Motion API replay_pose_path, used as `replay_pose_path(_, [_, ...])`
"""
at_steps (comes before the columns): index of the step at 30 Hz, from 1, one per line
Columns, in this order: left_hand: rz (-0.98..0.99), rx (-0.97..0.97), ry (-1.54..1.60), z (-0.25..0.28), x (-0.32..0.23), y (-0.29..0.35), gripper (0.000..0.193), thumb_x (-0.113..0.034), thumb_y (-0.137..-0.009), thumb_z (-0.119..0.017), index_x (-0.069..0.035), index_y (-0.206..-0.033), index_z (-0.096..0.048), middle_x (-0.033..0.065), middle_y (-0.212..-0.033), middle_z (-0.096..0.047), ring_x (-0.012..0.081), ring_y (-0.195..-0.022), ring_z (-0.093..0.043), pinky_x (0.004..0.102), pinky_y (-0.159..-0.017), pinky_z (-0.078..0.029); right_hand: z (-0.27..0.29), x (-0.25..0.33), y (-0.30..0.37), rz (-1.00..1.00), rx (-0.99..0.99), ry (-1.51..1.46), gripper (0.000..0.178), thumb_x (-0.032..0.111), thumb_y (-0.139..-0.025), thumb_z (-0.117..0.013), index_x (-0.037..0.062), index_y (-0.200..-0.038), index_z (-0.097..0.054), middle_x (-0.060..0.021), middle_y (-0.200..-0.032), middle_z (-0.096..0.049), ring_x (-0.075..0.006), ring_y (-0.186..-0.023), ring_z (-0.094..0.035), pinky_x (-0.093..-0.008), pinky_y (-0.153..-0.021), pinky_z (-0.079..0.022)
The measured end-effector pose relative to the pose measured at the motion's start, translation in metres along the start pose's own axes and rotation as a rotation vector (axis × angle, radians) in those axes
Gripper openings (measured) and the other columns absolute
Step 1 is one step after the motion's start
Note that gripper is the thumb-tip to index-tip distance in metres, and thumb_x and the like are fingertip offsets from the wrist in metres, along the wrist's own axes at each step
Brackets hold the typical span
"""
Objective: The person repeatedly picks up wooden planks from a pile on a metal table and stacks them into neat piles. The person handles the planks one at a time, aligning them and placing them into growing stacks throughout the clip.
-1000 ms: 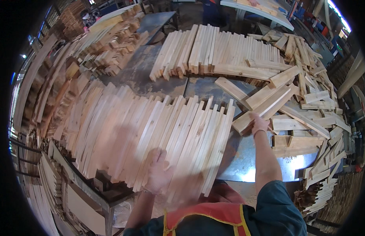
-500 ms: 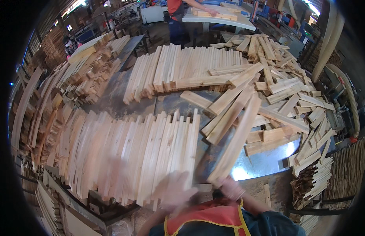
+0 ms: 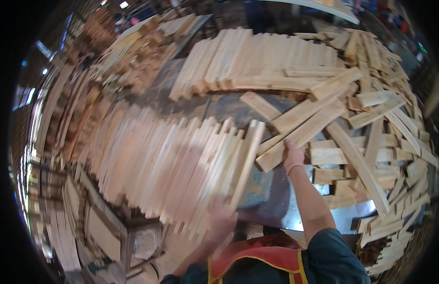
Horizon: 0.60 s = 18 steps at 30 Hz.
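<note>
Neat row of pale upright wooden slats (image 3: pixel 148 161) fills the left. Left hand (image 3: pixel 222 214), blurred, steadies the rightmost slat (image 3: pixel 245 163); grip unclear. Right hand (image 3: pixel 293 156) clasps a long pale plank (image 3: pixel 307 135) atop the loose heap (image 3: pixel 370 142).

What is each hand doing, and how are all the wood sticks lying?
left hand: blurred, at the near ends of the leaning row.
right hand: on a slat at the loose pile's edge.
leaning row of slats: on edge, packed side by side.
loose pile: slats criss-crossed, flat.
far row: neatly lined.
metal tabletop: bare patch showing.
</note>
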<state>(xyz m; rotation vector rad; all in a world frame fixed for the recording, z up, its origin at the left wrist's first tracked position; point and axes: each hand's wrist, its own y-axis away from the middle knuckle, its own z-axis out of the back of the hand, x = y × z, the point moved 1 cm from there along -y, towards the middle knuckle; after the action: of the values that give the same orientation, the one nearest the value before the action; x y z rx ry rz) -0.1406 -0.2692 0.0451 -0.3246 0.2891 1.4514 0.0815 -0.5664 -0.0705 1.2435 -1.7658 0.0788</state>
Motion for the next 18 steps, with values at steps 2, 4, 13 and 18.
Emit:
replay_pose_path(2, [-0.051,-0.04,-0.119,-0.004,0.007,0.004,0.077,-0.027,-0.077,-0.073,-0.011,-0.149,-0.053,0.0139,-0.15,-0.051,0.0386,-0.145,-0.043,0.0545,-0.119,-0.035,0.013,0.006,-0.008,0.158,0.062,0.178,0.054,0.01,-0.082,-0.081,-0.0045,-0.131,-0.062,-0.0123,-0.122,-0.07,-0.0262,-0.105,-0.067,-0.0376,-0.093,-0.055])
replay_pose_path(4, [-0.025,-0.055,-0.223,-0.007,0.018,0.017,0.079,-0.028,-0.077,-0.073,-0.012,-0.151,-0.05,0.0123,-0.15,-0.05,0.0377,-0.144,-0.043,0.0537,-0.119,-0.034,0.022,0.035,0.03,-0.096,0.11,0.28,0.052,0.014,-0.085,-0.079,-0.0046,-0.131,-0.063,-0.0131,-0.121,-0.07,-0.0253,-0.106,-0.068,-0.0385,-0.094,-0.057])
replay_pose_path(13, [-0.121,0.068,-0.181,0.025,0.032,0.019,0.061,-0.039,-0.086,-0.063,-0.012,-0.14,-0.053,0.0107,-0.143,-0.051,0.0319,-0.139,-0.044,0.0487,-0.111,-0.037,0.151,0.072,0.292,-0.188,0.341,0.666,0.052,0.006,-0.092,-0.07,0.0039,-0.141,-0.052,-0.0079,-0.118,-0.068,-0.0201,-0.104,-0.069,-0.0364,-0.088,-0.06])
replay_pose_path(18, [0.227,-0.042,-0.129,0.048,0.116,0.077,0.075,-0.047,-0.096,-0.056,-0.01,-0.159,-0.043,0.0125,-0.164,-0.042,0.032,-0.154,-0.032,0.0474,-0.123,-0.029,0.12,0.002,0.357,-0.049,0.399,1.317,0.065,0.011,-0.091,-0.07,0.0068,-0.151,-0.043,-0.0141,-0.123,-0.07,-0.0251,-0.108,-0.07,-0.0379,-0.092,-0.058])
